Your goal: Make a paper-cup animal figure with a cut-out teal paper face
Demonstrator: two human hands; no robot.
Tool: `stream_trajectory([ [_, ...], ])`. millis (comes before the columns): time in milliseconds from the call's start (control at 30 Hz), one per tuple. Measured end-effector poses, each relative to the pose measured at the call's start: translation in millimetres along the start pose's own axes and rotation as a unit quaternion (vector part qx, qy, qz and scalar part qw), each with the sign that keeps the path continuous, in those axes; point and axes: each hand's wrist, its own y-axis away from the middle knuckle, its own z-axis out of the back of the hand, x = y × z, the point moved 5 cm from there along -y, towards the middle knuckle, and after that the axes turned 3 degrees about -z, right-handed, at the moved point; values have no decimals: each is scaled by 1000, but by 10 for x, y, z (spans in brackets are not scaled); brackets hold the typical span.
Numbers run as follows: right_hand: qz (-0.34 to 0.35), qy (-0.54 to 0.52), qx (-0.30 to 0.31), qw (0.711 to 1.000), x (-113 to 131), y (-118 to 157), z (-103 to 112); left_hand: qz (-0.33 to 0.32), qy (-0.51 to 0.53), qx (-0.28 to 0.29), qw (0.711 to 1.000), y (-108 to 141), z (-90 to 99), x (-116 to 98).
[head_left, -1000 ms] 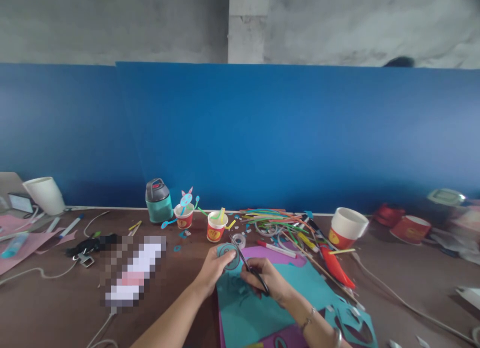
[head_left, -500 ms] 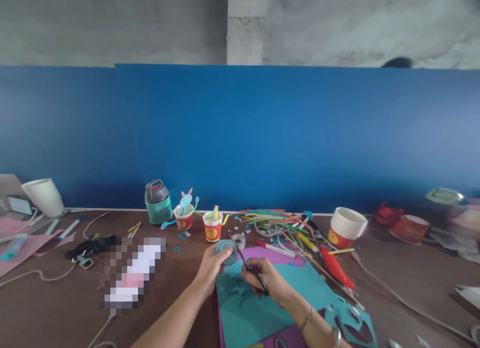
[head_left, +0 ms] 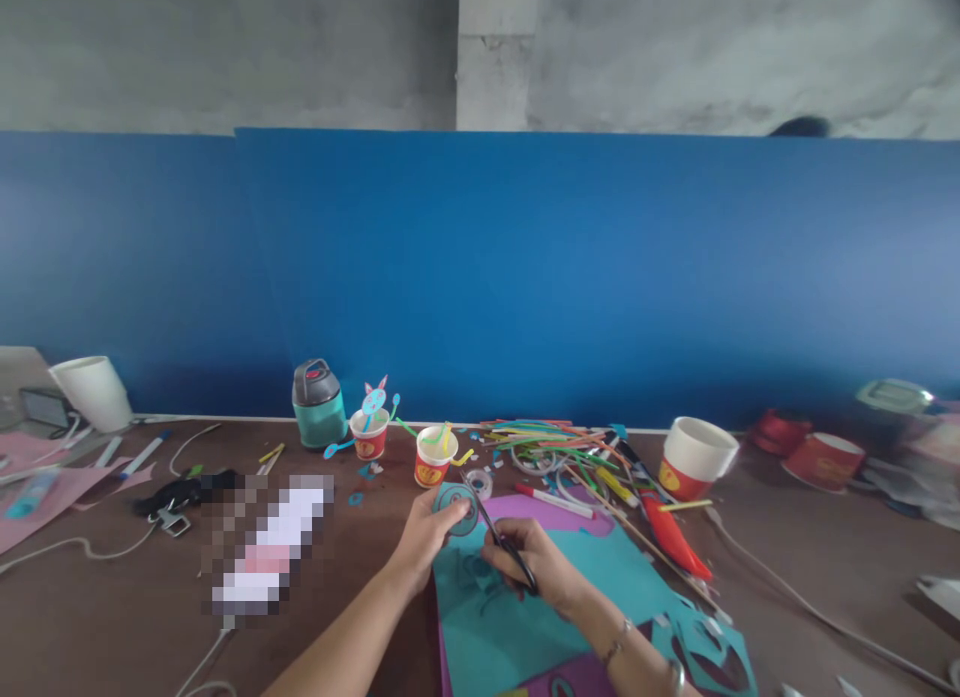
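My left hand point(head_left: 426, 532) pinches a round teal paper cutout point(head_left: 456, 507) with a drawing on it, thumb on top. In my right hand point(head_left: 536, 557) is a pair of black-handled scissors point(head_left: 519, 565), its blades at the right edge of the cutout. Below both hands lies a teal paper sheet point(head_left: 517, 627) over purple paper point(head_left: 551, 510). Just beyond the cutout stands a small red and white paper cup point(head_left: 433, 469) with bent green and yellow straws. A second cup point(head_left: 369, 445) beside it carries a teal paper figure with pink ears.
Many coloured straws point(head_left: 540, 437), a tape roll point(head_left: 480, 485) and a marker point(head_left: 555, 501) lie behind the sheet. To the right are stacked cups point(head_left: 694, 457), a red object point(head_left: 675, 537) and teal scraps point(head_left: 701, 642). A teal jar point(head_left: 319, 417) stands back left.
The straws on the nearer cup have swung: the green one now reaches out left and the yellow ones lean differently. Both hands hold the cutout and scissors almost as before.
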Motion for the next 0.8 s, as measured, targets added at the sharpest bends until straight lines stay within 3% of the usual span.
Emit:
stream_trajectory([
  [167, 4, 5, -4, 1000, 3, -2, 1, 10, 2, 2, 1000, 1, 15, 21],
  [400, 27, -38, -53, 997, 28, -7, 29, 1, -10, 63, 998, 33, -79, 115],
  [800, 26, -18, -29, 999, 83, 25, 6, -36, -44, 115, 992, 29, -116, 94],
])
